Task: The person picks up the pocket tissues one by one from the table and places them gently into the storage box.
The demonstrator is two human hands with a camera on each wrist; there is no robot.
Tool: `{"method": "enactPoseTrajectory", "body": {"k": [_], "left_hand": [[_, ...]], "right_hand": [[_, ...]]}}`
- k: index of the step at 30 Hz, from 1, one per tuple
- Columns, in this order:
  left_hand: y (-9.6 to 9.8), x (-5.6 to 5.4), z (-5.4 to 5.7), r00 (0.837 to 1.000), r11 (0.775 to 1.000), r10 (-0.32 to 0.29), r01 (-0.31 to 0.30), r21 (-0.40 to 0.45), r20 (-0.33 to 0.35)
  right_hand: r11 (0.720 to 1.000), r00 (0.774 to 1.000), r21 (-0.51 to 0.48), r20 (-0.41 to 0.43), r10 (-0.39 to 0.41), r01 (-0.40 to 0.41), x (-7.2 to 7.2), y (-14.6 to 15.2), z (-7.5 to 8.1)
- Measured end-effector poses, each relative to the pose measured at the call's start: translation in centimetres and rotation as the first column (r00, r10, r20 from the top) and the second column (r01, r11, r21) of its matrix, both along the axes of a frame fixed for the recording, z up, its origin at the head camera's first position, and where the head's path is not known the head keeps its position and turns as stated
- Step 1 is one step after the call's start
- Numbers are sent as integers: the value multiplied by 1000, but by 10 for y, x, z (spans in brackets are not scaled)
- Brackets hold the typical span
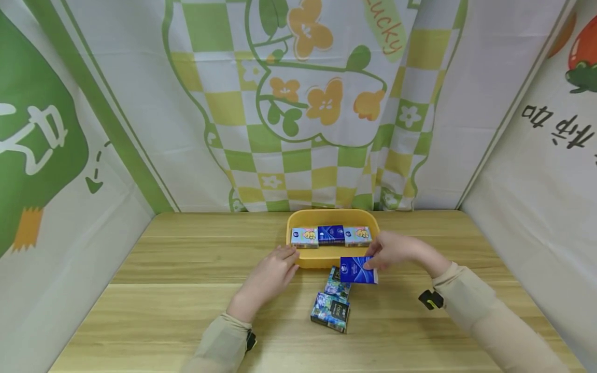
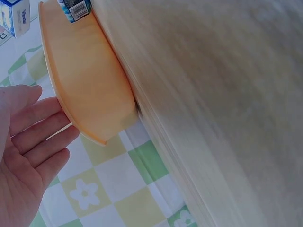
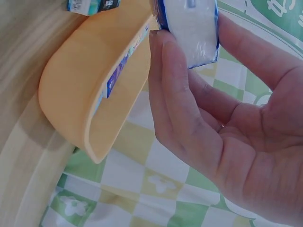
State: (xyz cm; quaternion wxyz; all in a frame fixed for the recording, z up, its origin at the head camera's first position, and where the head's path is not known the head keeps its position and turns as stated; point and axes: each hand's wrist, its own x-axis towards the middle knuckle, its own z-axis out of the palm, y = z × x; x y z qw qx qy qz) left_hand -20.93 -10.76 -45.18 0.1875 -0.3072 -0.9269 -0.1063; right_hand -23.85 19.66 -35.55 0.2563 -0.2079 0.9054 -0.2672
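My right hand pinches a dark blue tissue pack between thumb and fingers, in front of the yellow basket. From the right wrist view, the pack's white end shows between the fingertips. My left hand has its fingers extended at the basket's front left corner; its fingertips touch the rim in the left wrist view. Inside the basket, a row holds a light blue tissue pack, a dark blue one and another light blue one.
Two blue-green floral tissue packs lie on the wooden table before the basket: a nearer pack and a farther pack, partly hidden under the held one. A checkered curtain hangs behind the basket, with printed cloth walls either side.
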Motion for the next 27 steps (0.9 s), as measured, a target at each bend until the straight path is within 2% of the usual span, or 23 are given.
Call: {"method": "enactPoseTrajectory", "body": {"k": [9, 19, 27], "left_hand": [[0, 0, 1, 1000, 1000, -6, 6, 13, 9], [0, 0, 0, 1000, 1000, -9, 9, 22, 23], [1, 0, 1, 1000, 1000, -5, 4, 14, 23]], "right_hand": [[1000, 1000, 13, -14, -18, 19, -16, -6, 7], [999, 999, 6, 13, -52, 52, -31, -17, 14], [996, 996, 39, 24, -82, 81, -47, -26, 16]]}}
